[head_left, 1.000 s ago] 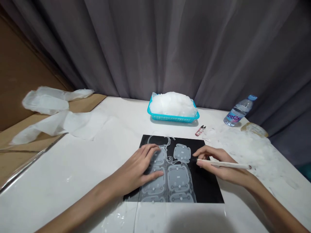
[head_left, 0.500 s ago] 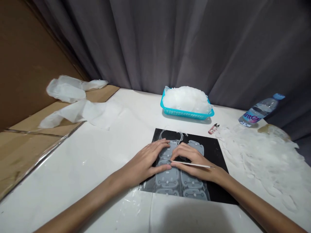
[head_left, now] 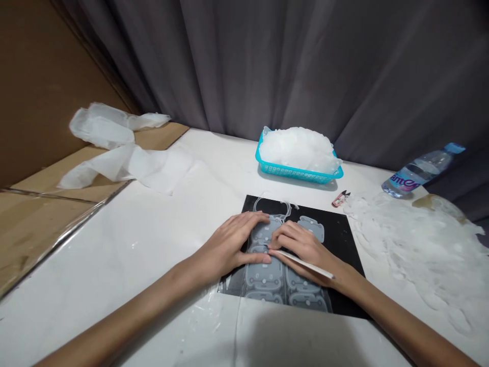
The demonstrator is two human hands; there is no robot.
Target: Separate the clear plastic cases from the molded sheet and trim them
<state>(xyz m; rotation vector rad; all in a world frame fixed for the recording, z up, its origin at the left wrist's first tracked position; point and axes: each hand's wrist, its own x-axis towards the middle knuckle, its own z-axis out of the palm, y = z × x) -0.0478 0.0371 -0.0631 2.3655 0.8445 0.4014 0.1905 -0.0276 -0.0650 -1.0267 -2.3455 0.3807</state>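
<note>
A translucent, greyish moulded sheet [head_left: 264,278] with several rounded rectangular shapes lies on a black mat [head_left: 342,244]. My left hand [head_left: 236,243] rests on the sheet's left side, its fingers stretched out and the thumb spread apart. Pinched in my right hand [head_left: 301,247] is a thin white stick [head_left: 311,267], its tail slanting back toward my wrist. The stick's tip meets the sheet close to my left thumb, but my fingers cover the exact contact. At the mat's far edge, a loose strip of clear trimming [head_left: 284,206] curls off the sheet.
Beyond the mat stands a turquoise basket [head_left: 301,173] heaped with white, translucent pieces. Small pink-handled snips [head_left: 340,199], a tilted-looking water bottle [head_left: 418,173] and a pile of clear scraps [head_left: 428,250] are at right. Whitish sheets [head_left: 133,165] lie partly on cardboard [head_left: 49,214] at left.
The stick's rear end has swung down toward me, so it slants more steeply. Both hands stay in nearly the same place on the sheet, while the view has shifted slightly.
</note>
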